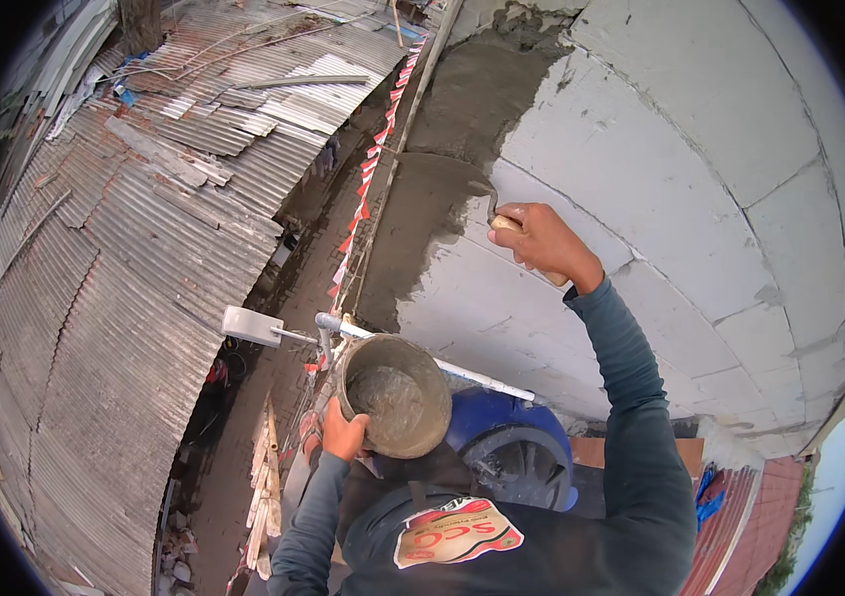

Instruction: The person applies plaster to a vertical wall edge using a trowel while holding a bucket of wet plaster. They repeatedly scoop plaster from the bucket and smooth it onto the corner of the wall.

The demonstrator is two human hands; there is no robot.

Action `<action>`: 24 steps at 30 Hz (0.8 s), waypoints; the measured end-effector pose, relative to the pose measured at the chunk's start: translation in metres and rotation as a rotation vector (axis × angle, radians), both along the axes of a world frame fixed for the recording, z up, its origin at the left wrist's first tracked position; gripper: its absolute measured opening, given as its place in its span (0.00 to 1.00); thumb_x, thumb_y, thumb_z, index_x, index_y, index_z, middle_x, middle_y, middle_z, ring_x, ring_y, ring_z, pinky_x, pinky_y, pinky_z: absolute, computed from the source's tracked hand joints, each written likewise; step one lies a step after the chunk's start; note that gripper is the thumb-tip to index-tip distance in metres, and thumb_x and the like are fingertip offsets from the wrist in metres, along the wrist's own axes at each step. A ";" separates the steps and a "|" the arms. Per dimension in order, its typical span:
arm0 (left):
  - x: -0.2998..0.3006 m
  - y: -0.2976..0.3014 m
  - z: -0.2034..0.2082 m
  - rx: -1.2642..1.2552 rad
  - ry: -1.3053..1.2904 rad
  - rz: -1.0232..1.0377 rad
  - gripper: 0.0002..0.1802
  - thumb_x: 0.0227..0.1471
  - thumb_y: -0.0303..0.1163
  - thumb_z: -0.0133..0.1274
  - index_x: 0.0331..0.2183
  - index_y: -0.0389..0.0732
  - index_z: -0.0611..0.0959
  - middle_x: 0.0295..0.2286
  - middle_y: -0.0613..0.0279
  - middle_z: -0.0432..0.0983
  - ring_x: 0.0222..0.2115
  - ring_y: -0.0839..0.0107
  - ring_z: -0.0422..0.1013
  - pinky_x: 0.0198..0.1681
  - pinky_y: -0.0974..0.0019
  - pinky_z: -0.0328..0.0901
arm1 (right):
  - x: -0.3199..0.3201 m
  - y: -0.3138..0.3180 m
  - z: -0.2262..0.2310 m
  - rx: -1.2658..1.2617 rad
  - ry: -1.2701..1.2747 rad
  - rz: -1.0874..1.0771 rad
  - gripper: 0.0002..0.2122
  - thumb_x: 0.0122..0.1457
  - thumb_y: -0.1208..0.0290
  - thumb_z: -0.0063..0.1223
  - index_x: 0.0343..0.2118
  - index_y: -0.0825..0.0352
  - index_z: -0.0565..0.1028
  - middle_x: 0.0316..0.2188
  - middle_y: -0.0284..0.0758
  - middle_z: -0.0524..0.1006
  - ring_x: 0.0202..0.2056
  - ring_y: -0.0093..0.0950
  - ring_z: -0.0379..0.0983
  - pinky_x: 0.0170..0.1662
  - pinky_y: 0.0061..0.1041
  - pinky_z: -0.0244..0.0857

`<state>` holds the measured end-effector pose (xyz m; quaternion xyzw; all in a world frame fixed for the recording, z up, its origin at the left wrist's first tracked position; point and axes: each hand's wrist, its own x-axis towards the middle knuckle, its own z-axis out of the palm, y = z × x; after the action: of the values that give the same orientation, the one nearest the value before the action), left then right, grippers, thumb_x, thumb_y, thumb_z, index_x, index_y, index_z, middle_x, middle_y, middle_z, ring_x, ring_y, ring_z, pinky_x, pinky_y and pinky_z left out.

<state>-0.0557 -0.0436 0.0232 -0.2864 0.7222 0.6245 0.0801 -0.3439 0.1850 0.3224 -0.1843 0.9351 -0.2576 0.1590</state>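
Observation:
My right hand (538,241) grips the wooden handle of a trowel (490,199), whose blade is pressed against a white block wall (671,179) at the edge of a wet grey mortar patch (442,179). My left hand (345,435) holds the rim of a round bowl (394,395) that contains grey mortar, kept close to my chest. Both arms wear dark long sleeves.
Far below on the left lie corrugated metal roofs (114,298) and a narrow alley (273,377). A white pipe (363,333) runs along the wall, a red and white tape (368,179) hangs down it, and a blue drum (512,447) sits under the bowl.

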 end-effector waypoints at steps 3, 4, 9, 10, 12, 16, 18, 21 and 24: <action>0.002 -0.002 -0.009 -0.020 0.002 -0.003 0.27 0.42 0.30 0.61 0.46 0.30 0.74 0.43 0.37 0.77 0.46 0.41 0.73 0.53 0.52 0.67 | -0.002 0.006 0.043 -0.075 -0.011 -0.015 0.15 0.63 0.64 0.60 0.41 0.74 0.81 0.23 0.33 0.77 0.19 0.20 0.72 0.22 0.24 0.68; 0.000 -0.001 -0.012 -0.024 0.010 -0.009 0.27 0.42 0.30 0.61 0.45 0.30 0.74 0.42 0.37 0.77 0.46 0.41 0.73 0.53 0.52 0.67 | -0.003 0.010 0.057 -0.091 -0.011 -0.022 0.15 0.63 0.63 0.60 0.42 0.74 0.81 0.24 0.32 0.77 0.20 0.19 0.72 0.22 0.24 0.68; 0.002 -0.001 -0.042 0.004 0.100 0.036 0.25 0.42 0.30 0.61 0.43 0.30 0.74 0.41 0.39 0.77 0.44 0.44 0.74 0.51 0.51 0.67 | 0.003 0.021 0.120 -0.204 0.026 -0.070 0.15 0.64 0.64 0.59 0.43 0.74 0.81 0.25 0.30 0.76 0.20 0.18 0.71 0.22 0.21 0.67; 0.004 -0.001 -0.042 0.007 0.111 0.029 0.25 0.42 0.30 0.61 0.42 0.30 0.74 0.40 0.39 0.77 0.44 0.44 0.74 0.51 0.51 0.67 | 0.007 0.025 0.127 -0.240 0.054 -0.070 0.15 0.64 0.64 0.59 0.43 0.75 0.81 0.26 0.30 0.76 0.20 0.18 0.71 0.22 0.21 0.66; 0.002 0.000 -0.044 0.043 0.114 0.042 0.24 0.42 0.30 0.60 0.42 0.31 0.74 0.40 0.40 0.77 0.43 0.46 0.74 0.50 0.52 0.68 | 0.015 0.031 0.139 -0.312 0.110 -0.068 0.16 0.64 0.65 0.59 0.44 0.75 0.80 0.26 0.30 0.77 0.20 0.18 0.70 0.22 0.20 0.66; -0.001 0.000 -0.039 -0.004 0.147 0.034 0.24 0.42 0.29 0.60 0.42 0.31 0.74 0.39 0.40 0.78 0.42 0.47 0.75 0.49 0.53 0.69 | 0.044 0.040 0.133 -0.283 0.269 -0.063 0.18 0.63 0.64 0.61 0.46 0.76 0.80 0.27 0.32 0.77 0.23 0.20 0.72 0.25 0.23 0.67; -0.001 0.001 -0.031 0.005 0.122 0.014 0.24 0.41 0.30 0.60 0.42 0.31 0.74 0.39 0.40 0.78 0.42 0.46 0.75 0.49 0.52 0.68 | 0.059 0.036 0.105 -0.188 0.258 -0.048 0.18 0.63 0.63 0.60 0.47 0.76 0.79 0.28 0.35 0.78 0.26 0.23 0.74 0.30 0.27 0.69; -0.001 0.001 -0.026 0.000 0.102 0.005 0.24 0.41 0.30 0.60 0.42 0.30 0.74 0.39 0.39 0.78 0.43 0.46 0.75 0.50 0.52 0.68 | 0.062 0.025 0.036 -0.084 0.300 0.108 0.17 0.62 0.65 0.59 0.46 0.76 0.78 0.31 0.50 0.80 0.29 0.43 0.75 0.39 0.37 0.70; 0.001 0.003 -0.017 -0.060 0.088 -0.014 0.25 0.42 0.30 0.60 0.43 0.30 0.74 0.40 0.39 0.78 0.44 0.45 0.75 0.51 0.52 0.68 | 0.051 0.010 -0.043 0.031 0.186 0.149 0.14 0.61 0.66 0.57 0.38 0.76 0.76 0.31 0.56 0.80 0.32 0.55 0.76 0.40 0.46 0.70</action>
<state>-0.0547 -0.0409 0.0060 -0.2559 0.7454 0.6139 0.0440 -0.2928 0.1946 0.2792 -0.2739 0.9334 -0.2125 0.0930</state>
